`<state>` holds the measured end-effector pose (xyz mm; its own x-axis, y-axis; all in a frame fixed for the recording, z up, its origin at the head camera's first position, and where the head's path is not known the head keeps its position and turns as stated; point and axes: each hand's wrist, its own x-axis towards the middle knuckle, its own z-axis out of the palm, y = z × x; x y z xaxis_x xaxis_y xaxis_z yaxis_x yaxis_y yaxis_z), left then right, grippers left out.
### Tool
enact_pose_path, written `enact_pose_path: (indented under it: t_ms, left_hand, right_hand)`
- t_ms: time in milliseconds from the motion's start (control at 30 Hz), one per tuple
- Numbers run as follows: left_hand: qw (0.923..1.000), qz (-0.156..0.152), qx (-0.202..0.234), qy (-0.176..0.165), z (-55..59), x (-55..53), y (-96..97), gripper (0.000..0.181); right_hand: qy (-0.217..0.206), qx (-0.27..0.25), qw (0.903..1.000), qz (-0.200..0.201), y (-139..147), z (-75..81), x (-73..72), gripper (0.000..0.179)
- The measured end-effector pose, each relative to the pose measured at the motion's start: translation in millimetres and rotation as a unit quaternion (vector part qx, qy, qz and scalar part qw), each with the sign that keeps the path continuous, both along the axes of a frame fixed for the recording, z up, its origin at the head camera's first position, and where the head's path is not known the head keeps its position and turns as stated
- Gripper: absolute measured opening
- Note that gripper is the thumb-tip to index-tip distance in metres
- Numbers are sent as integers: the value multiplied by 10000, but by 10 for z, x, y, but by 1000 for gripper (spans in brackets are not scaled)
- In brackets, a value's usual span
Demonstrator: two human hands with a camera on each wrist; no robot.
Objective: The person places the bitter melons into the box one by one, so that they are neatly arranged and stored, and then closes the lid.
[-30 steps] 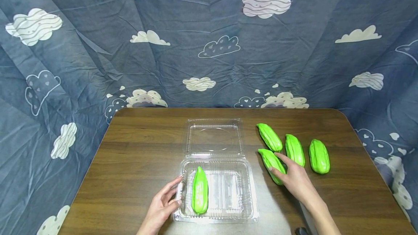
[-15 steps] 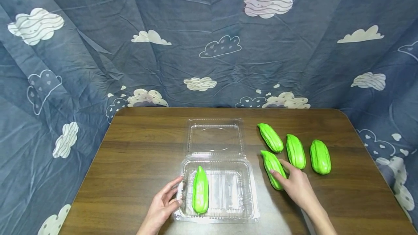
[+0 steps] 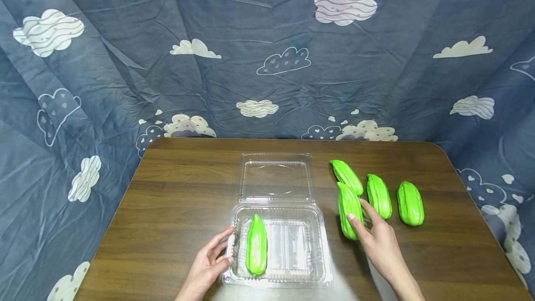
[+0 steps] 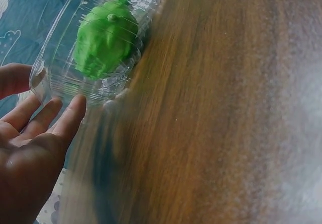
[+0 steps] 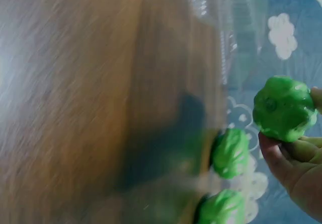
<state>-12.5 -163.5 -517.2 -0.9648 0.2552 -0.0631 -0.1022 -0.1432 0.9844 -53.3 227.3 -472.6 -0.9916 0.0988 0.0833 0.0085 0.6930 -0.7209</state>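
Observation:
My right hand point(image 3: 382, 240) pinches a bright green, ribbed bitter melon point(image 3: 349, 210) between thumb and fingers; in the right wrist view its rounded end point(image 5: 284, 108) is toward the camera and it appears raised off the table. My left hand point(image 3: 205, 264) touches the left rim of a clear plastic clamshell box point(image 3: 323, 245), thumb and fingers spread along it. Inside the box's base, at its left side, lies another bitter melon point(image 3: 257, 245), seen through the plastic wall in the left wrist view. The lid point(image 3: 276, 178) is folded back flat, away from me.
On the table's right side lie three more bitter melons: one at the back point(image 3: 347, 176), one in the middle point(image 3: 379, 196), one farthest right point(image 3: 410, 203). Behind the brown wooden table point(image 3: 175, 199) hangs a blue cloud-print cloth point(image 3: 284, 92).
My right hand has gripped the nearest bitter melon, turned it more upright in view and lifted it. My left hand stays at the box rim.

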Motion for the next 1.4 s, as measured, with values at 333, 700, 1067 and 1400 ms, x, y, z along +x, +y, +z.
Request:
enact_pose_path:
  t_ms: [333,700,1067,1400]
  left_hand:
    - [9998,79,6,160,-19,12,2,65]
    - [9986,345,-182,-348,7,5,25,68]
    - [9986,374,-180,-339,11,9,36,68]
    - [9995,267,-153,-58,14,17,35,66]
  right_hand:
    - [106,-1769,9831,465,-363,149,106,50]
    - [-467,-2879,9516,971,-795,179,250,53]
    - [-539,-3009,9421,1377,-1087,6,343,58]
    - [-707,-2299,9571,1614,-1175,-60,358,53]
